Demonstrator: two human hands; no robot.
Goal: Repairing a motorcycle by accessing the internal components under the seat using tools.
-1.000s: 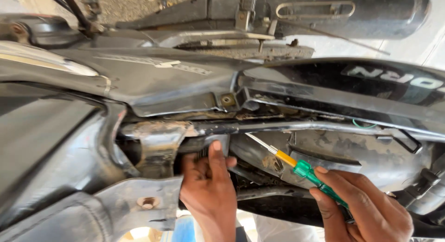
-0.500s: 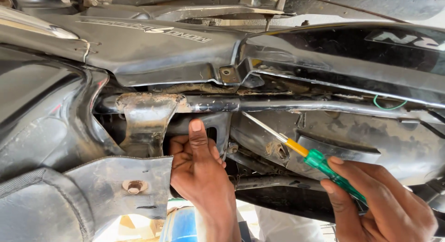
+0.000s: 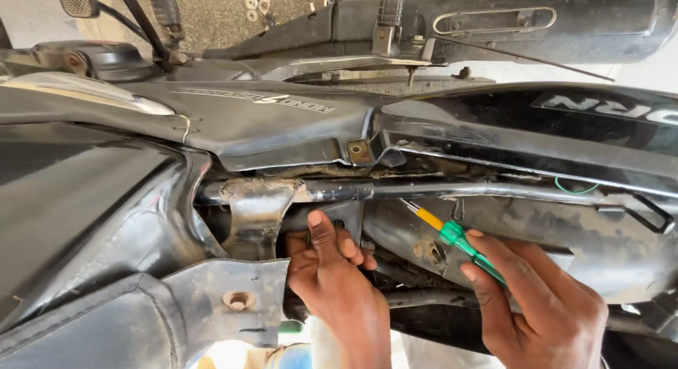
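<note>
Right hand (image 3: 547, 309) grips a green-and-yellow screwdriver (image 3: 452, 235), tip up under the motorcycle frame tube (image 3: 424, 191). Left hand (image 3: 332, 270) pinches a dark bracket (image 3: 339, 217) below that tube. Judged step: working a hidden fastener; next, the tip must seat squarely.

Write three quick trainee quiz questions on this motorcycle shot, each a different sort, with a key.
1. True or false: the right hand holds a hammer.
2. The screwdriver handle is: A) red, B) green and yellow, C) blue.
3. Fill in: the left hand reaches under the metal ____ of the frame.

Key: 1 false, it holds the screwdriver; 2 B; 3 tube.
</note>
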